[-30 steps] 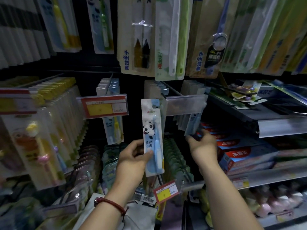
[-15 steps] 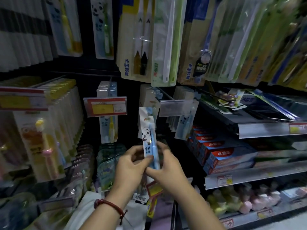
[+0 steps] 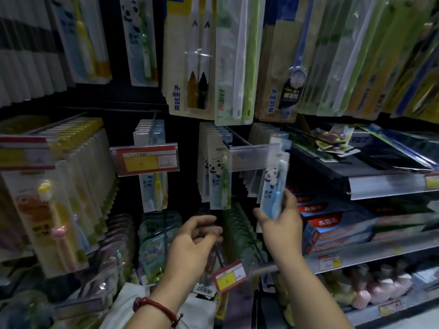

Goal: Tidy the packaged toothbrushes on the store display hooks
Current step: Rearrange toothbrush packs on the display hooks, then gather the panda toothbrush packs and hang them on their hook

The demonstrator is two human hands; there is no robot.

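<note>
My right hand (image 3: 282, 222) grips the bottom of a blue panda toothbrush pack (image 3: 274, 179) and holds it upright beside the right end of a clear price-label strip (image 3: 251, 157). A row of matching blue packs (image 3: 255, 184) hangs just behind it. To the left on the neighbouring hook hangs a row of green panda toothbrush packs (image 3: 217, 176). My left hand (image 3: 197, 238), with a red cord at the wrist, hangs below that row with loosely curled fingers and nothing in it. A yellow panda pack row (image 3: 154, 186) hangs further left.
Large adult toothbrush packs (image 3: 235, 58) hang overhead. A red-and-yellow price tag (image 3: 146, 160) juts out at left, another tag (image 3: 229, 276) below my hands. Toothpaste boxes (image 3: 332, 226) fill the right shelf. Yellow character brush packs (image 3: 57, 195) crowd the left.
The blue panda pack has passed from my left hand to my right, which lifted it up and right towards the blue row. My left hand has let go and dropped slightly.
</note>
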